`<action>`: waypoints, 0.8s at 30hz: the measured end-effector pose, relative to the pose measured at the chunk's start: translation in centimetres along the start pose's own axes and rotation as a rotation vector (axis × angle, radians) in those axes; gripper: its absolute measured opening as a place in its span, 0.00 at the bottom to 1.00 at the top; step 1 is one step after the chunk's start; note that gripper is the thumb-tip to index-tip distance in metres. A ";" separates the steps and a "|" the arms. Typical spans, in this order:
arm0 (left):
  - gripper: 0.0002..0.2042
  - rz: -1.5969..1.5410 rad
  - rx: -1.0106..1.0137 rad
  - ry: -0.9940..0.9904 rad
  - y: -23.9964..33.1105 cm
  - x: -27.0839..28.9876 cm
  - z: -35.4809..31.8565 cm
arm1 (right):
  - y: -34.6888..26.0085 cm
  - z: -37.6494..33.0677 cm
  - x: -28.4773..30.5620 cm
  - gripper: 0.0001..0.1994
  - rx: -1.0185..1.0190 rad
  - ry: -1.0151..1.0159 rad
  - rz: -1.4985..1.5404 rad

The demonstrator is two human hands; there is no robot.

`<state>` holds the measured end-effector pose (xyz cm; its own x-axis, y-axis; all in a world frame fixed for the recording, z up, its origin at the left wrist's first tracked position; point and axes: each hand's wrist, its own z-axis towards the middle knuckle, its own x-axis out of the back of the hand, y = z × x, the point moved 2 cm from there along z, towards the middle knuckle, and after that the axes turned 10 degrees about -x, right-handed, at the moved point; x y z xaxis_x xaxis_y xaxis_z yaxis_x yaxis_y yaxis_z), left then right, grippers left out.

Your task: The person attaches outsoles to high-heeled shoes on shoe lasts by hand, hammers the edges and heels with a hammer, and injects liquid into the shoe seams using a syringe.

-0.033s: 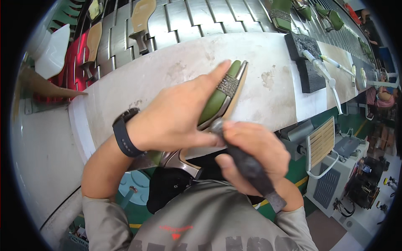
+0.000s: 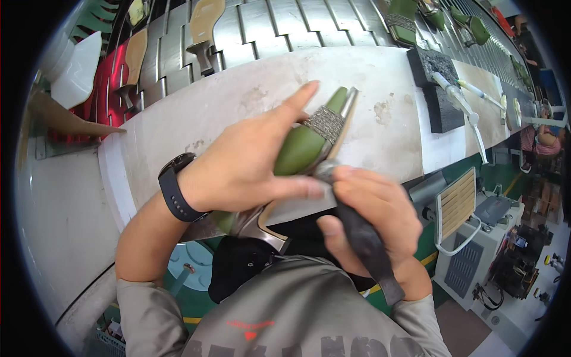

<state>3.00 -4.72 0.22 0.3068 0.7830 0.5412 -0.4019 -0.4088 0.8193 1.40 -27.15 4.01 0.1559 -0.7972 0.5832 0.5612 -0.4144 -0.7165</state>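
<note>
A green high-heeled shoe [image 2: 302, 149] with a glittery woven band and a tan sole lies tilted on its side, toe pointing away from me. Across its middle my left hand [image 2: 238, 160] grips it, index finger raised off the surface and thumb stretched toward the sole edge. The other left fingers are hidden. The metallic heel [image 2: 270, 237] sticks out below my wrist, near my body. In my right hand [image 2: 380, 208] is a dark-handled hand tool [image 2: 364, 241]; its rounded grey end is against or very near the sole edge by my left thumb. Motion blurs that end.
The pale worktable [image 2: 380, 119] is stained. Black foam blocks [image 2: 440, 107] and a white syringe-like applicator [image 2: 458, 98] sit at the right. Beyond runs a metal slat conveyor [image 2: 297, 24] with tan soles [image 2: 205, 21] and green shoes [image 2: 401, 21]. A machine [image 2: 476, 238] stands to the right.
My right hand and the tool have shifted slightly right. My left index finger has lifted away from the band, and the shoe has rolled a little, showing more green upper.
</note>
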 end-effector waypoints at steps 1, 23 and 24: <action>0.40 -0.014 0.010 0.088 -0.8 -0.2 -1.1 | 0.4 -0.2 0.0 0.17 0.040 0.018 -0.034; 0.22 0.086 -0.070 0.239 -0.6 -0.8 -2.4 | -1.1 -0.7 -4.3 0.18 0.022 -0.306 0.200; 0.21 0.086 -0.064 0.253 -0.6 -0.8 -2.4 | -1.2 -0.9 -4.5 0.18 0.026 -0.301 0.199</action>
<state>0.93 -3.98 -1.16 0.0468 0.8424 0.5368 -0.4737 -0.4544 0.7544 -0.67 -23.45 1.94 0.4945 -0.6945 0.5226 0.5159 -0.2493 -0.8196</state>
